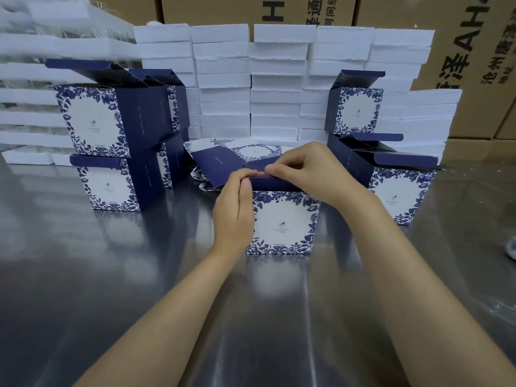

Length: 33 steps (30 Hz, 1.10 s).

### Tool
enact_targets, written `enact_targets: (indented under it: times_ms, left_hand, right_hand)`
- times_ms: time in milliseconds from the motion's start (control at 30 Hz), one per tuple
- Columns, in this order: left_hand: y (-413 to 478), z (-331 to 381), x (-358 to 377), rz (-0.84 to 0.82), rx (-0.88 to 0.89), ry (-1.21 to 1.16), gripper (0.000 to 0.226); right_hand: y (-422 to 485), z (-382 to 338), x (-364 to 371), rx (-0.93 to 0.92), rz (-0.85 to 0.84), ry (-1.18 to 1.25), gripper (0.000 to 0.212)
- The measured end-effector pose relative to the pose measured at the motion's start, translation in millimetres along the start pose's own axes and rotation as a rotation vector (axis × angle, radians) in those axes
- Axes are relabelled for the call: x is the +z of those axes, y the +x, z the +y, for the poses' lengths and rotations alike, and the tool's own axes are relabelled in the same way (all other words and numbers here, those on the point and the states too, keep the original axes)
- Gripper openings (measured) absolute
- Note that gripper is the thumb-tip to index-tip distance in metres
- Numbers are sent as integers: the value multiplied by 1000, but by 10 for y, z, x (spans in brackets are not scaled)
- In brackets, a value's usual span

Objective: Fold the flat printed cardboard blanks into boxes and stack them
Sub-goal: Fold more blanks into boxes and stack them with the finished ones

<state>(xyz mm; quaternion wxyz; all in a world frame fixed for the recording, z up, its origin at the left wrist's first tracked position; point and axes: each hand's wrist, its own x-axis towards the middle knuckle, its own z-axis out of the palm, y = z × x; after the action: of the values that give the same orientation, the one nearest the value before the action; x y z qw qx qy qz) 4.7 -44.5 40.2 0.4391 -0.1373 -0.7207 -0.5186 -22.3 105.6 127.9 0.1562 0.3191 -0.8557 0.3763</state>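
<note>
A blue-and-white floral printed box (283, 223) stands upright on the steel table in the middle. My left hand (234, 210) grips its top left edge, and my right hand (303, 170) pinches the dark blue top flap from above. Behind it lies a loose pile of flat printed blanks (220, 160). To the left, folded boxes stand stacked two high (109, 129) with their lids up. On the right another stack of folded boxes (399, 191) has one box (356, 107) on top.
White foam blocks (251, 88) are piled in rows along the back, more at the blurred left. Brown shipping cartons (474, 51) rise behind them. The steel table (139, 289) reflects light in front of me.
</note>
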Motion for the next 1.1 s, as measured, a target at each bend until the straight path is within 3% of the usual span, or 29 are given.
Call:
enact_targets:
  times_ms: [267,433,533,700,900,1100]
  left_hand:
    - [-123,-184,-39,-88,6,-44,46]
    - [-133,-188,-2,-110,40,4,45]
    - [-137,-218,22,-95,19,-27,47]
    - [-100,-259,39,-54,151,-4,23]
    - [-97,-321,79,-76,239,88,25]
    - [-123,-336,106,-85,203,-17,34]
  right_hand:
    - [3,-10,-128,26,27,-59,27]
    - [-31,5,-243,50,-76,-120,20]
    - [-45,7,-284,107,-52,-123,24]
    - [-52,17,-377,159,13,-87,24]
    - [-47,71,-421,173,36,-55,9]
    - [-70,125,-439,259,-165,-102,10]
